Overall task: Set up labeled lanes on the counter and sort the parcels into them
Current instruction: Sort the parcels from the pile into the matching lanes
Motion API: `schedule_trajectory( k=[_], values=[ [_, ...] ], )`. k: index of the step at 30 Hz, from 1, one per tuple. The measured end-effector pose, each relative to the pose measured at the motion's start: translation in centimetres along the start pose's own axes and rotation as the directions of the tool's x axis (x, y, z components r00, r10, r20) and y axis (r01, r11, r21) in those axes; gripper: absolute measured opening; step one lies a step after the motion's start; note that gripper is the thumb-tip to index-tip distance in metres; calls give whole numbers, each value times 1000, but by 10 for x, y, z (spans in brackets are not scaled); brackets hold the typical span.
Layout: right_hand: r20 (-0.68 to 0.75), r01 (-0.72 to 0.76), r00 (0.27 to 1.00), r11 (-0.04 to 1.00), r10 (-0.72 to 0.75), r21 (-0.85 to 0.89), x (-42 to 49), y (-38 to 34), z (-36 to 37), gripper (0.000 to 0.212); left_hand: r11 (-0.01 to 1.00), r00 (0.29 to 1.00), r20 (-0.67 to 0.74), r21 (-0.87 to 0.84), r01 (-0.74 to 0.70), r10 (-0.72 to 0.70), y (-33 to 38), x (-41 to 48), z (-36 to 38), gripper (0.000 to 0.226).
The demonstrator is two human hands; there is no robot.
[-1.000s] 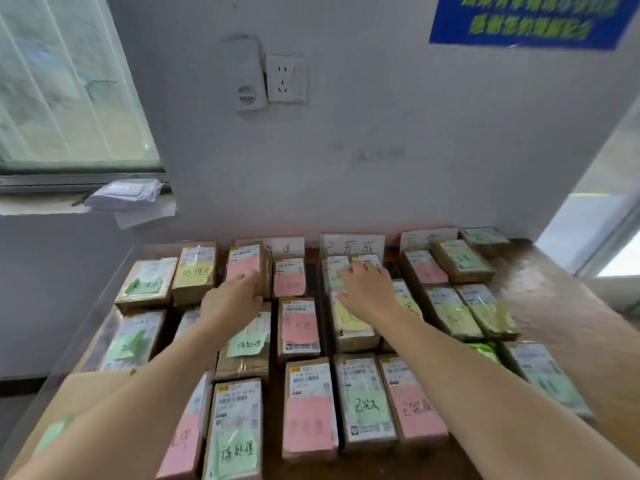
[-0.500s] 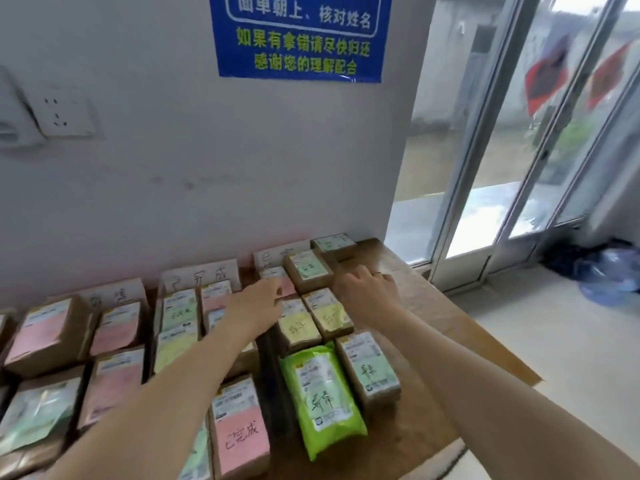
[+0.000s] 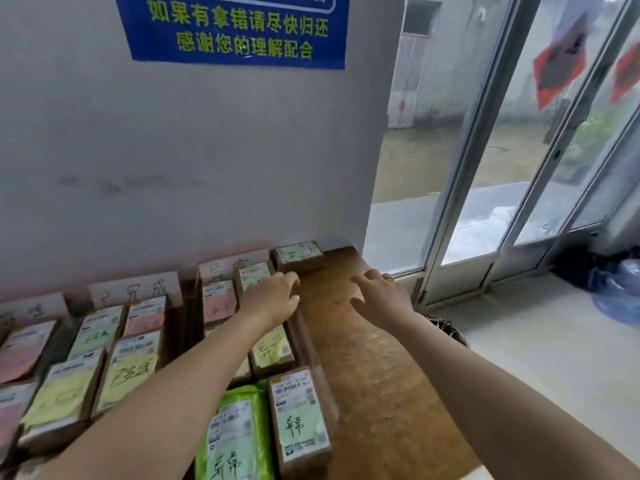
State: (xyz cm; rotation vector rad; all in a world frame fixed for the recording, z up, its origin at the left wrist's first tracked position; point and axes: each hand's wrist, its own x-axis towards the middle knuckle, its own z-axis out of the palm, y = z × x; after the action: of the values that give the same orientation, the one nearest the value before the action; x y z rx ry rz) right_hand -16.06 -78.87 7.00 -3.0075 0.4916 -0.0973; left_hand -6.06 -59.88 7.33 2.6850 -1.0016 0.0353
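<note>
Head view: both bare arms reach forward over the wooden counter (image 3: 363, 358).

Left hand (image 3: 273, 299): hovers at the right edge of the rightmost lane of parcels, with bent fingers (image 3: 289, 280) pointing down at that edge. The parcel under the palm is hidden, so I cannot tell whether anything is gripped.

Right hand (image 3: 384, 299): beside the left hand and apart from it, over bare counter. The fingers are spread and relaxed, and it holds nothing.

Parcels: they lie in rows running from the wall toward the person.
- A pink-noted parcel (image 3: 219, 303) lies just left of the left hand.
- A yellow-noted parcel (image 3: 272, 348) lies under the left wrist.
- A green mailer (image 3: 235, 434) and a brown box with a green note (image 3: 299, 424) sit side by side to the right of the left forearm, nearer the person.
- A brown box (image 3: 299, 254) stands beyond the left hand, against the wall.

Lane cards: one handwritten card (image 3: 228, 266) leans on the wall beyond the left hand, and another (image 3: 135, 292) stands further left.

Surroundings: a blue notice (image 3: 235, 29) hangs above, and a glass door (image 3: 519, 168) stands beyond the right hand.
</note>
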Motion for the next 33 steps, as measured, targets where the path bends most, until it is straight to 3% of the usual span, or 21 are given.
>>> schedule_trajectory(
  k=[4,11,16,21,24,28,33],
  values=[
    [76,-18,997,1000,18,5,43,19,6,49,999,999,30,1,39,-39,-6,46,14,32],
    [222,-127,971,977,87,173,118,48,28,57,994,993,30,-1,111,-111,-8,109,34,37],
    [272,-173,959,930,84,324,181,64,55,65,937,957,76,-195,289,-280,-6,149,51,47],
    [341,-131,940,898,-23,421,242,70,88,58,848,889,183,-269,456,-420,12,189,89,58],
    [378,-128,923,867,-74,482,275,72,112,59,758,826,234,-328,564,-513,13,212,113,64],
    [422,-230,904,757,-66,611,312,70,137,63,522,686,265,-483,703,-678,-2,234,134,70],
    [441,-329,897,597,-46,732,346,62,158,58,281,580,317,-641,714,-751,-23,255,149,68]
  ],
)
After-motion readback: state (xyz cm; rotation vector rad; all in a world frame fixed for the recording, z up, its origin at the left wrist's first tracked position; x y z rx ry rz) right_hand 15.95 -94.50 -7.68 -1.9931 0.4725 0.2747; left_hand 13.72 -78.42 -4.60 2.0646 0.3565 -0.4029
